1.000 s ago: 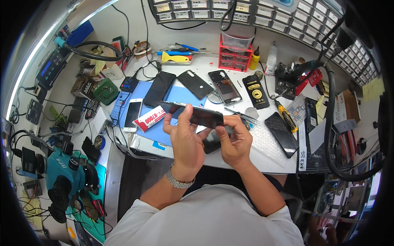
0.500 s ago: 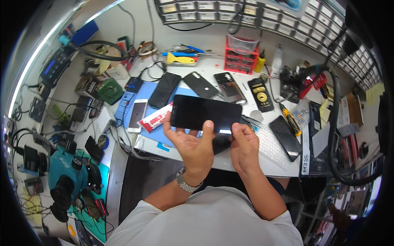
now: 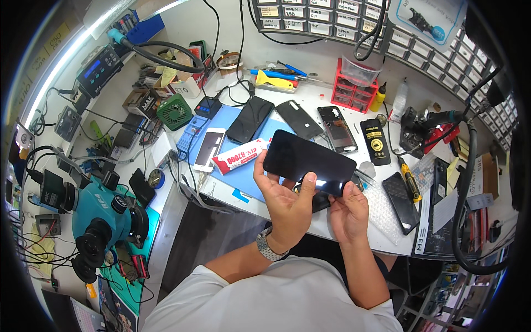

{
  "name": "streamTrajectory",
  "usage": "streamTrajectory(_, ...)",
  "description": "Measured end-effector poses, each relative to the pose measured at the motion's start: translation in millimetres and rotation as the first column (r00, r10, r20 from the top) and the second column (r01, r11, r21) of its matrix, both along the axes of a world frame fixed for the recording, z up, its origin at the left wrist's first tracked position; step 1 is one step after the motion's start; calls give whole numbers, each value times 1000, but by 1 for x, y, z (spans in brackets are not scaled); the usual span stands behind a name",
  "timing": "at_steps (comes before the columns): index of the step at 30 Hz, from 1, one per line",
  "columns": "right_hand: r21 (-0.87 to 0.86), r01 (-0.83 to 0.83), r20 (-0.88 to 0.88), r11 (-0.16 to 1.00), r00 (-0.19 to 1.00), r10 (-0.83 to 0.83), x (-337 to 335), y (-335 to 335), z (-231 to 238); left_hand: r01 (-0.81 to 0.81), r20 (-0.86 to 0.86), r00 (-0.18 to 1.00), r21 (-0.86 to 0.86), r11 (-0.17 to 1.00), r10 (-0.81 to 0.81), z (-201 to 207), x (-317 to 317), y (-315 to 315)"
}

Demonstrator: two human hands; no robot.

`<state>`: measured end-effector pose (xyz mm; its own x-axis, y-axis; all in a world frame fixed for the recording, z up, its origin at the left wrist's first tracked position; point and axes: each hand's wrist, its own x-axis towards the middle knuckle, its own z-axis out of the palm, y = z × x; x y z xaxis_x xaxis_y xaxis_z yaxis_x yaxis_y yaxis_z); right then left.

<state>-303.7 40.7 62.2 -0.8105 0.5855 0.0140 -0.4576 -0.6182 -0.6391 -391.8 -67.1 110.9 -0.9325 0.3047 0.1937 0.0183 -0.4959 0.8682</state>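
I have the grip of the left hand [image 3: 289,213] closed around the black phone [image 3: 310,161], thumb on the dark screen and fingers behind; the grip of the right hand [image 3: 351,210] is closed at its near right corner. That phone is held up over the front edge of the white desk [image 3: 307,98], screen facing me. Left of it I see a blue mat [image 3: 243,180], which carries a white phone [image 3: 209,149] and a red-and-white tube [image 3: 239,157]. Toward the back edge stand a red drawer unit [image 3: 352,88] and, beside it, a yellow bottle [image 3: 379,98]. By the right front corner, a yellow-and-black tool [image 3: 410,182] lies next to bubble wrap [image 3: 381,213]. On the left side I get a green fan [image 3: 174,112] and, closer in, a teal microscope [image 3: 105,213]. A rack of small labelled drawers [image 3: 310,22] lines the wall past the back edge, and dark floor [image 3: 207,221] shows below the front one.
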Motion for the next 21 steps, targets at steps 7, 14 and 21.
streamTrajectory(7, 31, 0, 4, 1000, 1000, 0, -1, -4, 1, 2, -37, 999, 22, 1000, -1, 0, 2, -2)
streamTrajectory(14, 76, 17, 14, 997, 1000, -18, -2, -8, 9, -16, -43, 999, 10, 1000, 17, -2, 1, -3)
streamTrajectory(21, 556, 424, -61, 715, 878, -474, 7, -26, -10, 261, 258, 925, 103, 960, -280, 1, -15, -9)
